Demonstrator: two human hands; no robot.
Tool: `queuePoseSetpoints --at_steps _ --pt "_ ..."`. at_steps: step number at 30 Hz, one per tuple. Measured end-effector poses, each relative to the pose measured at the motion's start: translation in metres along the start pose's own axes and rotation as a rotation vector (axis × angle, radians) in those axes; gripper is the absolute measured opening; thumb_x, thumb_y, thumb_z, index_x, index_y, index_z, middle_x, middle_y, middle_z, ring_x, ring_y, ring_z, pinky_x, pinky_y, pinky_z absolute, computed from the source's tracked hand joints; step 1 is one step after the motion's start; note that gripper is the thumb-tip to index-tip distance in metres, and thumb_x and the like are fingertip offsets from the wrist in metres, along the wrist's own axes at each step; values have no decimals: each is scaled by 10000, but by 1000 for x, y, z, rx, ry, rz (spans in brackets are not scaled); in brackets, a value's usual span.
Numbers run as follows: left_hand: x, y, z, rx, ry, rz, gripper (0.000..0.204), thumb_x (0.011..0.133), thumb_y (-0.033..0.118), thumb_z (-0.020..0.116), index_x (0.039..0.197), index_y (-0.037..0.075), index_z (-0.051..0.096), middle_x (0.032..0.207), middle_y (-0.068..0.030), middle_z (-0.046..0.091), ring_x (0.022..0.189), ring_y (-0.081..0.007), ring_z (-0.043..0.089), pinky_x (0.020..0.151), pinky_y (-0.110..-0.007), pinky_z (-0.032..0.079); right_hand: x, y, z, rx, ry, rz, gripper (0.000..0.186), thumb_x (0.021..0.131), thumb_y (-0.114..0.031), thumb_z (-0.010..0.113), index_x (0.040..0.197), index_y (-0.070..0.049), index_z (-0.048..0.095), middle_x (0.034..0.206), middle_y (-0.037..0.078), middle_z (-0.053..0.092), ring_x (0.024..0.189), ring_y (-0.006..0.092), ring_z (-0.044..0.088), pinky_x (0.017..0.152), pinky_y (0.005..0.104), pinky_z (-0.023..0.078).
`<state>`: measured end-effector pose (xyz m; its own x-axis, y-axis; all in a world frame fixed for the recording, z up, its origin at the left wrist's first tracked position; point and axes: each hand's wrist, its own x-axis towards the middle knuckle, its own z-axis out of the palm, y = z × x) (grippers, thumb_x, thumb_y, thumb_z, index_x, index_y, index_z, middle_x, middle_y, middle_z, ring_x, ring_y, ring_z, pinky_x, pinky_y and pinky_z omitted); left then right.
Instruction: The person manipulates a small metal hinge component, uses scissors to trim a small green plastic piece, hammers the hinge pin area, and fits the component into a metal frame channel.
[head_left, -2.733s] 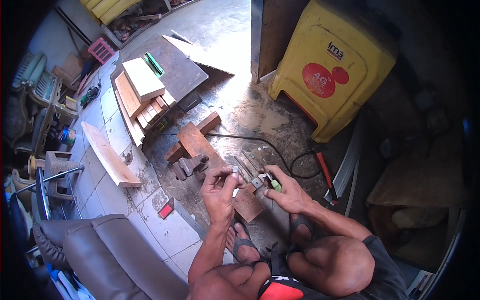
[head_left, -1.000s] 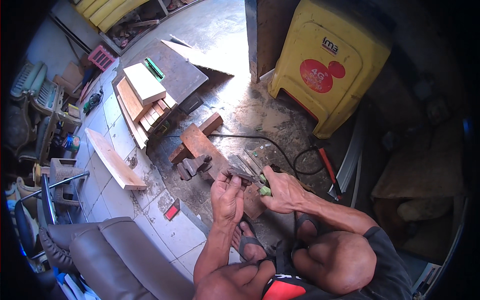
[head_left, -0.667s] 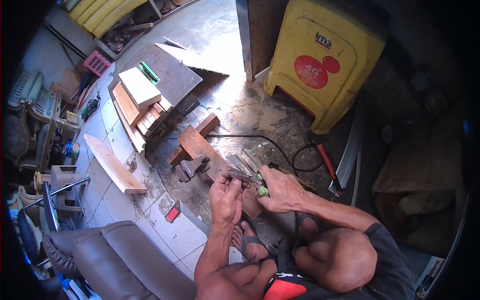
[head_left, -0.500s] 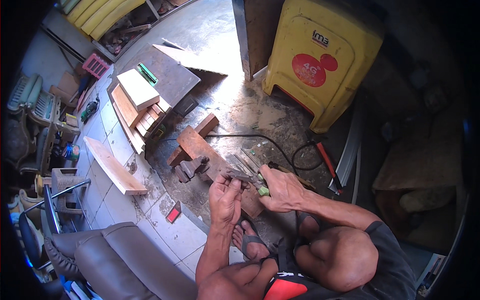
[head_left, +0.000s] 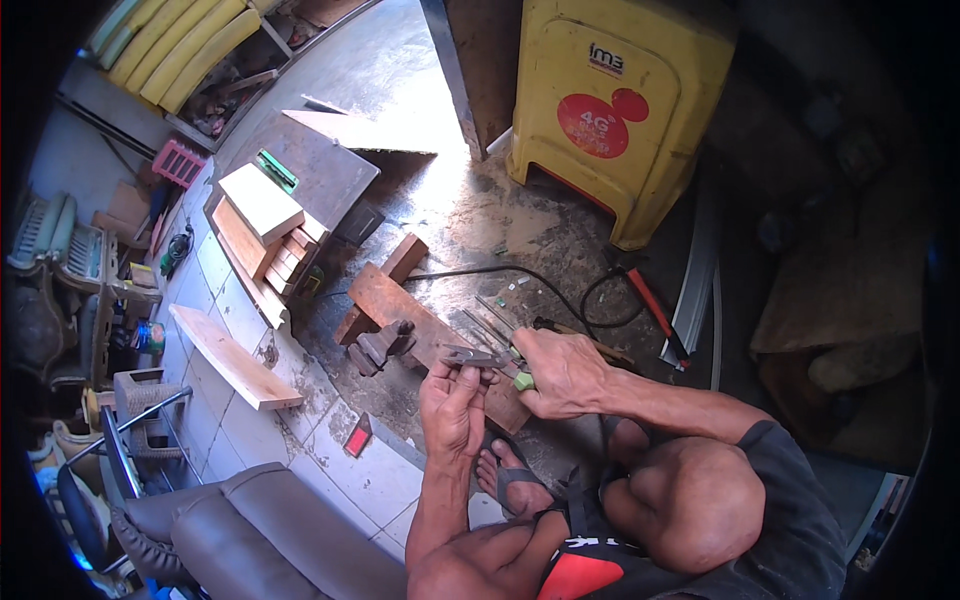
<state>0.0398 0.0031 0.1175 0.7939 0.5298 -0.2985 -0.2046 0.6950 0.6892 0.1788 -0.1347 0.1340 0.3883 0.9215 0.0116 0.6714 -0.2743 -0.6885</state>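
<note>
A small flat grey metal piece (head_left: 474,356) is pinched between the thumb and fingers of my left hand (head_left: 452,408). My right hand (head_left: 565,374) is closed around a green-handled tool (head_left: 524,381) right beside it; the fingers hide most of the tool, so its kind is unclear. Thin metal rods (head_left: 489,322) show just beyond my right hand; I cannot tell whether they belong to the tool. Both hands are above a low wooden bench (head_left: 412,308) with a dark metal vise (head_left: 380,347) on its left side.
A yellow plastic stool (head_left: 622,100) stands at the far right, near a red-handled tool (head_left: 655,312) and a black cable (head_left: 505,268). Stacked wooden pieces (head_left: 262,205) lie left of the bench, a loose board (head_left: 235,357) nearer. A brown padded seat (head_left: 290,530) is lower left.
The view has shifted slightly, so the surroundings sit a little differently. The metal piece in my left hand now lies more level; both hands keep their hold.
</note>
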Motion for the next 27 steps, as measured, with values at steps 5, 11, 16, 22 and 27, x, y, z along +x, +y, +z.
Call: queuePoseSetpoints --at_steps 5,11,16,22,27 --pt "-2 -2 0 -3 -15 -19 230 953 12 662 1164 -25 578 1022 -117 671 885 -196 644 840 -363 543 -2 1 0 10 -47 46 424 765 -170 671 1032 45 423 769 252 613 730 462 635 654 537 505" --pt "-2 -8 -3 13 21 -48 243 956 14 659 1179 -26 572 1021 -111 670 876 -194 647 842 -363 542 -4 1 -5 -32 -149 139 448 754 -191 676 1033 62 432 684 265 624 672 483 649 615 558 513" --pt "-3 -5 -5 6 39 -84 220 957 -12 644 1158 -45 561 1020 -128 665 864 -194 650 838 -355 559 -3 -2 -7 -45 -215 159 436 761 -196 672 1026 67 447 712 266 628 691 475 653 622 551 520" --pt "-3 -1 0 71 36 -53 244 960 -8 643 1186 -48 562 1037 -125 667 872 -189 654 830 -349 561 -1 1 -4 18 -63 50 419 791 -209 657 1036 59 448 821 261 631 772 461 659 645 534 524" --pt "-4 -3 -4 66 43 -72 243 962 -6 642 1186 -50 559 1042 -123 666 876 -188 652 834 -349 559 -1 0 -5 4 -156 118 444 790 -220 660 1043 72 443 726 267 632 702 481 655 619 549 521"
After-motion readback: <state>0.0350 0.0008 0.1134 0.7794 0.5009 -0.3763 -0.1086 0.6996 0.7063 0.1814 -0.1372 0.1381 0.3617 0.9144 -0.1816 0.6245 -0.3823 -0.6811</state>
